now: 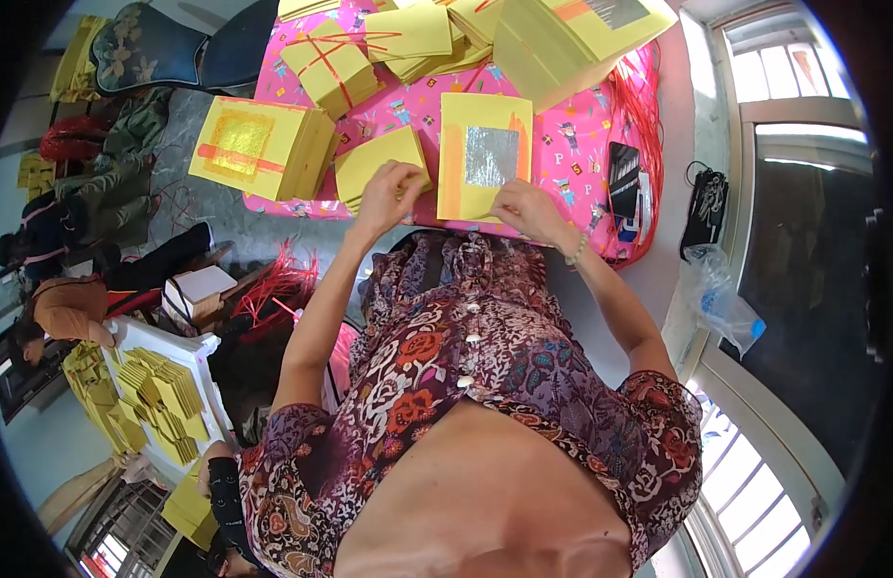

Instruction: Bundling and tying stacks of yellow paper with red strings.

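In front of me on a pink patterned tablecloth (586, 159) lies a yellow joss paper sheet (451, 193) with a silver square and orange bands. At its lower right corner, the fingers of my right hand (528, 207) are pinched together on the paper's edge. My left hand (388, 197) is over the right side of a small yellow paper stack (369, 159), its fingers curled and closed. What they hold, if anything, is too small to make out. To the left stands a thick yellow paper block (306, 159) with a gold square and an orange band on top.
Toward the back are yellow bundles tied with red string (335, 72) and a tall yellow stack (543, 63). Along the right edge lie a phone (623, 178) and red plastic strings (653, 125). At lower left, another person (70, 308) is beside a white table with yellow paper piles (162, 400).
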### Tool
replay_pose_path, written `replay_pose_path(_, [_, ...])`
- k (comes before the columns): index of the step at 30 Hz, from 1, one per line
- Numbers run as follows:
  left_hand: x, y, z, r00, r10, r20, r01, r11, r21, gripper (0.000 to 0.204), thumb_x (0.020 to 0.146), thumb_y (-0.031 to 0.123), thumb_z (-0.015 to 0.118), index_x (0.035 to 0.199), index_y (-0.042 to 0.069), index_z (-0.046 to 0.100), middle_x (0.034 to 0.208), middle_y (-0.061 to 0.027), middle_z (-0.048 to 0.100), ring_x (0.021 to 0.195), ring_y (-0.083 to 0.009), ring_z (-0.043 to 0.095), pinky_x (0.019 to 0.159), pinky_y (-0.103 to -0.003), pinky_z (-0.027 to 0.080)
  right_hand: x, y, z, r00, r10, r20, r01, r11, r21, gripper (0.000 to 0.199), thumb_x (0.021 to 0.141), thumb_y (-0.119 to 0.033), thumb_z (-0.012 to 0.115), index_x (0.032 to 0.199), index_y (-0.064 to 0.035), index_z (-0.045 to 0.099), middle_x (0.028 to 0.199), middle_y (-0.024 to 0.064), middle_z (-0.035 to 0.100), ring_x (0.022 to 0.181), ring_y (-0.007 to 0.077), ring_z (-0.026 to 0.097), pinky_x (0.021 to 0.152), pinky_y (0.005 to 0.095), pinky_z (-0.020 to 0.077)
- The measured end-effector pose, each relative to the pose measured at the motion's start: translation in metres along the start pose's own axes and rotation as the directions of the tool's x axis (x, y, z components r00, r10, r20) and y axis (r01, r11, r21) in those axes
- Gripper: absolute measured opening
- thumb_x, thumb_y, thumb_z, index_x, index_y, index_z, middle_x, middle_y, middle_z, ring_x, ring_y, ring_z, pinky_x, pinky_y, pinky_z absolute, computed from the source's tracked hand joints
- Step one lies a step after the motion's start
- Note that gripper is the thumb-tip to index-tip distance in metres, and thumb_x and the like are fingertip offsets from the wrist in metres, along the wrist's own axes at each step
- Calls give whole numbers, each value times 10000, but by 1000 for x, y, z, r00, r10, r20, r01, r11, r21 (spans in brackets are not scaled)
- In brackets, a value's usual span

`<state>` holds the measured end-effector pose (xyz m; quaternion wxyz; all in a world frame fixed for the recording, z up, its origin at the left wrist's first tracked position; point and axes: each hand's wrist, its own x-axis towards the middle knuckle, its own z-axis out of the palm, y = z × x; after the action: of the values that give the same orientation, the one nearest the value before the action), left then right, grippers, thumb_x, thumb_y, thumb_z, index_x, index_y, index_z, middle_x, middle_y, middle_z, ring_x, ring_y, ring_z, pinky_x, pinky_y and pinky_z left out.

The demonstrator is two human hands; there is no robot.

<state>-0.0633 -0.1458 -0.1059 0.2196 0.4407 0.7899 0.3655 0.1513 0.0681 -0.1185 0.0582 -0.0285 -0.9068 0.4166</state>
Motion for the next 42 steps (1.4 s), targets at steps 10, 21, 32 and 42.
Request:
replay_pose_path(10, [-8,27,26,946,176,272,-185,983,10,470,753,125,788,1155,29,565,1049,-136,594,972,-325,585,854,-390,480,5,5,-8,943,320,89,-332,920,208,195,867,-211,707,849,-20,676,767,96,649,672,180,632,609,321,489])
replay_pose_path(21, [-6,17,42,977,113,183,-105,993,-57,317,846,63,684,1137,10,570,1062,-147,606,899,-294,635,776,-353,527,6,32,-2,881,426,204,-472,771,427,221,893,-215,698,843,1,703,709,29,645,657,80,569,572,271,446])
replay_pose_path(32, [5,21,43,969,104,223,-110,994,16,141,841,14,632,978,30,602,804,-138,574,792,-300,626,698,-376,507,5,-4,-7,998,20,51,-17,998,-68,367,747,-311,795,910,-54,590,878,82,566,834,252,583,710,374,491])
replay_pose_path(42, [11,18,30,924,196,328,-184,981,-66,236,772,53,700,983,34,595,883,-127,560,817,-293,597,720,-368,489,11,6,-16,985,77,151,-66,995,-76,349,732,-325,801,890,-89,598,890,66,565,842,271,610,705,391,507])
